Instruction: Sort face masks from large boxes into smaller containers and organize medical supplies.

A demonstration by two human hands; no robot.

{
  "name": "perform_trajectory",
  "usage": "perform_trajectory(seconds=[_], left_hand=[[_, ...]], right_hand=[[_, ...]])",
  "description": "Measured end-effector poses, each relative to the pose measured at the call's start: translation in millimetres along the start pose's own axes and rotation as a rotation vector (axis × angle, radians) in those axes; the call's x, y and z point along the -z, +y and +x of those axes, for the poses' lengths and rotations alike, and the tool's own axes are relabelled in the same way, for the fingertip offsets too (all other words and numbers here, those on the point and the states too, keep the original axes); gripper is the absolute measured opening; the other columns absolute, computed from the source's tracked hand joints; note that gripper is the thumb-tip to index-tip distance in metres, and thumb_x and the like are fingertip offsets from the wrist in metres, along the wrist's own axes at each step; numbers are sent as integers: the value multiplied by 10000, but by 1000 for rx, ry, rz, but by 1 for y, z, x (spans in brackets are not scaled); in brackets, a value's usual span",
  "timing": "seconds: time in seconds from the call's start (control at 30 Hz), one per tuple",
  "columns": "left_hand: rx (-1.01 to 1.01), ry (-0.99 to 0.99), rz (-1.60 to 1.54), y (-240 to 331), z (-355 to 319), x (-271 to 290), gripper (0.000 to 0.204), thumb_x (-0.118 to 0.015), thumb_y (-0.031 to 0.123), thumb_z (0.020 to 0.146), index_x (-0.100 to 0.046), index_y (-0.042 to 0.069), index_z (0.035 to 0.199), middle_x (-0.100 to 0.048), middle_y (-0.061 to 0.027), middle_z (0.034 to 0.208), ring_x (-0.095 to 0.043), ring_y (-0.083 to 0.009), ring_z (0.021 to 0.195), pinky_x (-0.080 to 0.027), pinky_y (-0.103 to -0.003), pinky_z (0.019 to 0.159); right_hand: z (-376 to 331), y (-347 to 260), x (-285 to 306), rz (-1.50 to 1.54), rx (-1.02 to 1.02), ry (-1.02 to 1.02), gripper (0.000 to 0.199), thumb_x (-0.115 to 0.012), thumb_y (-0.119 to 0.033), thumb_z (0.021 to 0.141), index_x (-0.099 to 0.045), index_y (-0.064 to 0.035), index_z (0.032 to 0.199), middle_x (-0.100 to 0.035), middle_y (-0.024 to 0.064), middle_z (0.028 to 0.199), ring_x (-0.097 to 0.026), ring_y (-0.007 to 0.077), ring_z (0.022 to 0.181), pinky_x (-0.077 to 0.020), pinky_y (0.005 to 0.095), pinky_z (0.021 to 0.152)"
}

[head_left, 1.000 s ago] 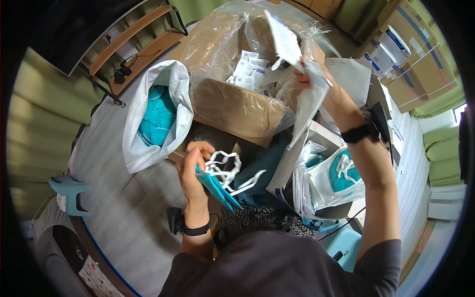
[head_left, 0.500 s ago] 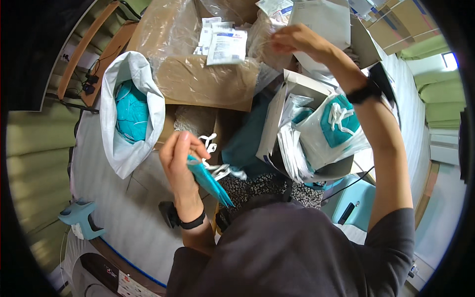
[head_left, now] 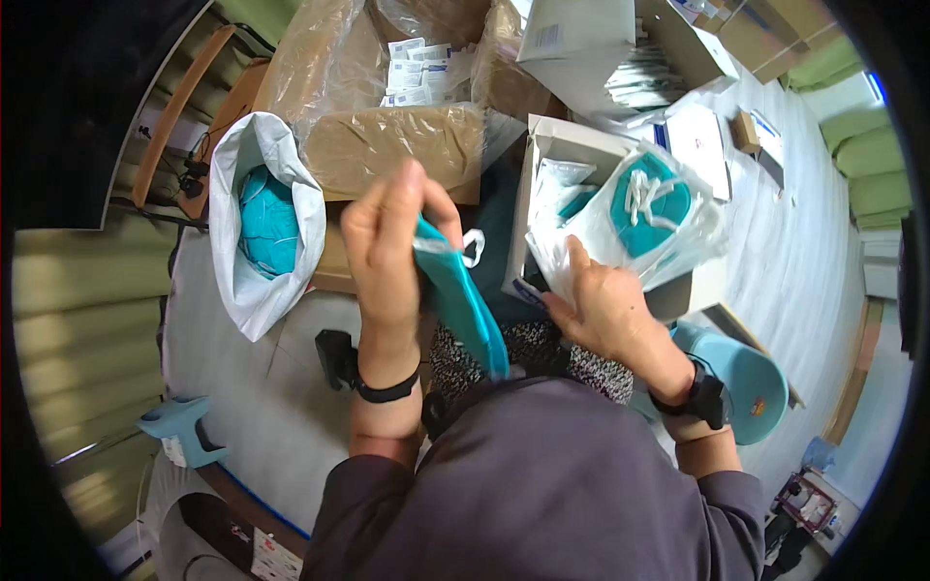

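My left hand (head_left: 392, 252) is closed around the upper end of a folded teal face mask (head_left: 460, 300). The mask hangs toward my lap, and a white ear loop sticks out beside my fingers. My right hand (head_left: 610, 305) is at the near left part of a white carton (head_left: 536, 184). Its index finger reaches onto flat white plastic pouches (head_left: 549, 254), with the thumb spread apart by the carton's edge. Beyond that hand, another teal mask (head_left: 651, 215) with bunched white straps lies on clear plastic in the carton.
A white sack (head_left: 308, 218) of teal masks (head_left: 269, 218) stands at the left. Ahead, a plastic-lined brown carton (head_left: 387, 145) contains white packets (head_left: 421, 73). Another open white box (head_left: 581, 44) with stacked packets is at the far right. A light blue stool (head_left: 741, 382) stands near my right arm.
My right hand has come down from beside the brown carton to the pouches. A white packet that was above the carton's near flap has dropped inside. My left hand has moved forward and right with the mask.
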State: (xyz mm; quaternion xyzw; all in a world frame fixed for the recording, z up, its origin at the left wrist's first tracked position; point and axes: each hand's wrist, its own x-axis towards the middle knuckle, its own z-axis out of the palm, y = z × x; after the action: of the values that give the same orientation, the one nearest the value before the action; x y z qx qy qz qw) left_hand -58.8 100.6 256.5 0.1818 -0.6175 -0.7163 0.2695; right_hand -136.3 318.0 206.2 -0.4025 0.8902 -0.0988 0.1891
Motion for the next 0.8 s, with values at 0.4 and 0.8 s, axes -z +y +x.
perform_trajectory(seconds=[0.4,0.8], left_hand=[[-878,-360,-40,-82,2,-108,228,-589,119,953,-551,17,752,-515,-108,656,-538,-275,548,-424,-353,525],[-40,-1247,1141,-109,-44,-86,392,-498,313,959,-719,1,875,-703,-233,923,-673,-433,900,-536,-504,779]], right_hand=[[-26,69,18,618,43,430,273,-636,-65,790,-604,57,1032,-586,324,796,-601,473,707,-493,450,662],[-70,68,37,449,28,401,446,-587,28,835,-575,22,1281,-527,166,588,-568,286,497,-434,367,502]])
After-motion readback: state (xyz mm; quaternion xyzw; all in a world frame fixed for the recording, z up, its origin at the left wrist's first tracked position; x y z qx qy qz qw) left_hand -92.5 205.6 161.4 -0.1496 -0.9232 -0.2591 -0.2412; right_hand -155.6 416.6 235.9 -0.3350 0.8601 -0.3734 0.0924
